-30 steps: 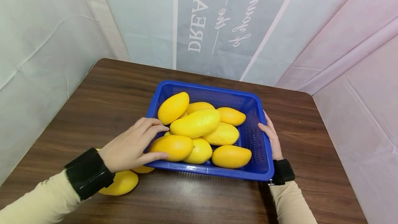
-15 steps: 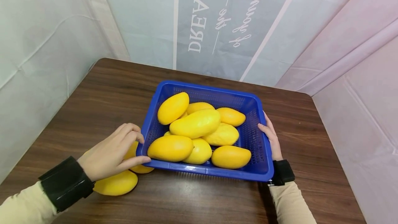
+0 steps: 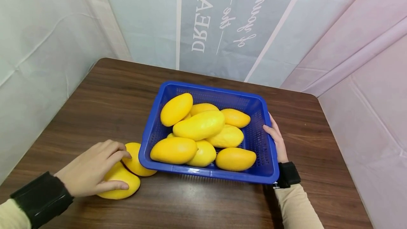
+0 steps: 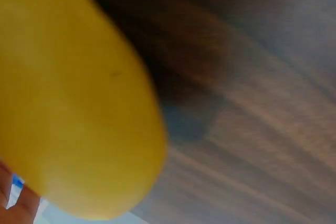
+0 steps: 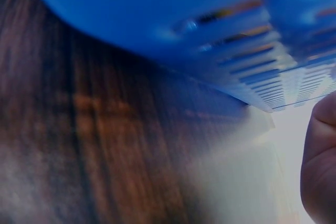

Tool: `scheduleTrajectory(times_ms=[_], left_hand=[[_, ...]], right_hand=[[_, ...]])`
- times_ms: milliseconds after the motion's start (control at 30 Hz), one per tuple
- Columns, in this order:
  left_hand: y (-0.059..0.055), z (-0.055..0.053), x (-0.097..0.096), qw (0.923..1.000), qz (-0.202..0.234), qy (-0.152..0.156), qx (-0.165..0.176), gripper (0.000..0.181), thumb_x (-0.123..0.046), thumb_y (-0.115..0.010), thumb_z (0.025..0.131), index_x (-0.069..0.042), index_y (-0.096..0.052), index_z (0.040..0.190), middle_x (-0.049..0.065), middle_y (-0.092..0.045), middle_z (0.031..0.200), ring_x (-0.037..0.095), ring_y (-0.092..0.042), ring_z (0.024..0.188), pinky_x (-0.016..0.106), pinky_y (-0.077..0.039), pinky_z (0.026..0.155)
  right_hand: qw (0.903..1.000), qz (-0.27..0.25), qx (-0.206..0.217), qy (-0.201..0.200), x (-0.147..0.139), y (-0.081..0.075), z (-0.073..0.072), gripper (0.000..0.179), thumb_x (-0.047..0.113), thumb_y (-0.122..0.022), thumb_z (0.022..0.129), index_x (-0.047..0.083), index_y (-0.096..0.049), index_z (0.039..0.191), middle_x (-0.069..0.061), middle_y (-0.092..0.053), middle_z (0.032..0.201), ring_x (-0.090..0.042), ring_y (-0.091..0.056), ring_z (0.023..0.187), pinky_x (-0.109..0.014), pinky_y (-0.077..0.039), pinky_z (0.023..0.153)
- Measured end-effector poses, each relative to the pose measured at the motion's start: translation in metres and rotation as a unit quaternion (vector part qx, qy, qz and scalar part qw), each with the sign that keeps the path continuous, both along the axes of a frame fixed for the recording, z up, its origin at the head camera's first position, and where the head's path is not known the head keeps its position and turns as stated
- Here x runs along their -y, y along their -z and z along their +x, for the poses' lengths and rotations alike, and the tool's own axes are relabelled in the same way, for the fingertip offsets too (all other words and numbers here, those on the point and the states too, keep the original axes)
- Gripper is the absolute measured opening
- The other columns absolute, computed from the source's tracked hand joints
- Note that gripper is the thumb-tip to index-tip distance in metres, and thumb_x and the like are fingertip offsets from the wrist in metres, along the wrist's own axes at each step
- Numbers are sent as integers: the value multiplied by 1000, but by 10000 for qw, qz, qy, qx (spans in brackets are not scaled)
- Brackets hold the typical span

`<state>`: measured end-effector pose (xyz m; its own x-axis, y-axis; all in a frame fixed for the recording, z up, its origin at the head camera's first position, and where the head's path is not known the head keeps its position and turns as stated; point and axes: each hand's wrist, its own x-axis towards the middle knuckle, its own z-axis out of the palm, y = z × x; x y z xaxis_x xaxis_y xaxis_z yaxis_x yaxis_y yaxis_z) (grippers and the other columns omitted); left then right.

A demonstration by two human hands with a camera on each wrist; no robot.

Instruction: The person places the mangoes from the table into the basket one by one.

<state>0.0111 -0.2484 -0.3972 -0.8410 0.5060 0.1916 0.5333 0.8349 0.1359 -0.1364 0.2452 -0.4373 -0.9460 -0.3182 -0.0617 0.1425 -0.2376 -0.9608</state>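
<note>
A blue plastic basket point(image 3: 210, 174) holds several yellow mangoes, among them a long pale one point(image 3: 198, 125) lying across the top. My right hand point(image 3: 277, 140) grips the basket's right rim, thumb over the edge and fingers outside. Left of the basket, two mangoes sit on the table: a nearer one point(image 3: 125, 183) and one point(image 3: 136, 162) beside the basket's corner. Over the nearer mango hovers my left hand point(image 3: 92, 169), thumb and fingers spread apart. In the left wrist view a mango point(image 4: 73, 103) fills the left side, with fingertips point(image 4: 26, 203) at the lower corner.
Underneath is a dark wood-grain table point(image 3: 203, 207). A printed cloth point(image 3: 235, 20) hangs behind its far edge, and pale sheets point(image 3: 47, 38) hang along both sides. Slots in the basket's wall show in the right wrist view.
My left hand has moved away from the basket's left side, down and leftward to the mangoes on the table. The right hand and the basket have stayed in place.
</note>
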Motion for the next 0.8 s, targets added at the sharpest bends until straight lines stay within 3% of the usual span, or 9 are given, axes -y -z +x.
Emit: scheduleTrajectory(times_ms=[267,500,667,800], left_hand=[[13,8,10,9999,-16,108,132,60,-74,-72,68,-29,-63,107,-17,-53,107,4,-49,95,37,-50,80],[22,14,17,9992,-246,199,253,78,-84,-68,59,-27,-66,113,-14,-56,112,9,-53,103,42,-46,89],[24,14,20,9978,-435,414,270,88,-90,-60,57,-25,-66,117,-10,-59,114,14,-55,105,47,-43,91],[22,14,20,9955,-672,533,399,90,-91,-53,62,-23,-65,120,-7,-62,115,19,-58,105,51,-45,90]], right_hand=[[9999,-65,105,5,1,0,0,56,24,-32,108,29,-11,160,-5,-22,159,-12,-53,124,-27,-52,97],[9999,-90,135,-42,0,0,1,56,23,-31,108,29,-10,160,-4,-25,158,-11,-55,121,-27,-53,96],[9999,-76,109,-42,0,0,1,56,23,-31,108,29,-10,160,-3,-24,158,-11,-54,122,-27,-52,96],[9999,-54,105,-23,0,-1,1,56,24,-30,108,29,-10,160,-4,-23,159,-12,-54,122,-27,-52,96]])
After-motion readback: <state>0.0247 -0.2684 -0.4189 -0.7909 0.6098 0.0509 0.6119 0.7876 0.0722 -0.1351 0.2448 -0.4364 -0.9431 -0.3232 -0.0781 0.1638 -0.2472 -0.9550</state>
